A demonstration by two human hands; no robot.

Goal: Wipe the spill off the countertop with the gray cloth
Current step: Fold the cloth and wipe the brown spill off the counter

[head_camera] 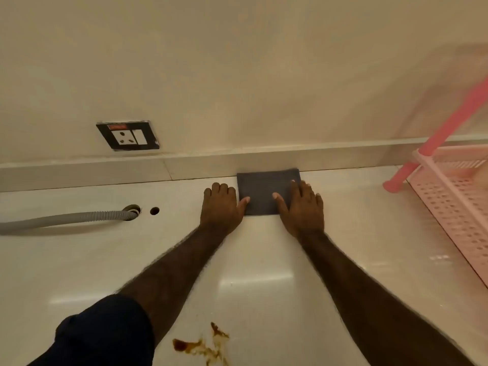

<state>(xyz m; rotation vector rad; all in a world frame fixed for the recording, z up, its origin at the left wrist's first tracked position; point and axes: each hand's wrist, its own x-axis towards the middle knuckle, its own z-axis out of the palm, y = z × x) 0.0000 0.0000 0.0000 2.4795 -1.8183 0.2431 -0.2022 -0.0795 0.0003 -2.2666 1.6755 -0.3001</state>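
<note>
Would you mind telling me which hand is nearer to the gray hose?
The left. The left hand lies flat on the countertop between the gray hose and the gray cloth; the right hand rests on the cloth's far side.

Probably a home kitchen: a glossy pale countertop (79,260) with a low backsplash, a wall socket (128,135), a grey corrugated hose (66,219) entering a cutout, and a pink plastic rack (454,196).
</note>
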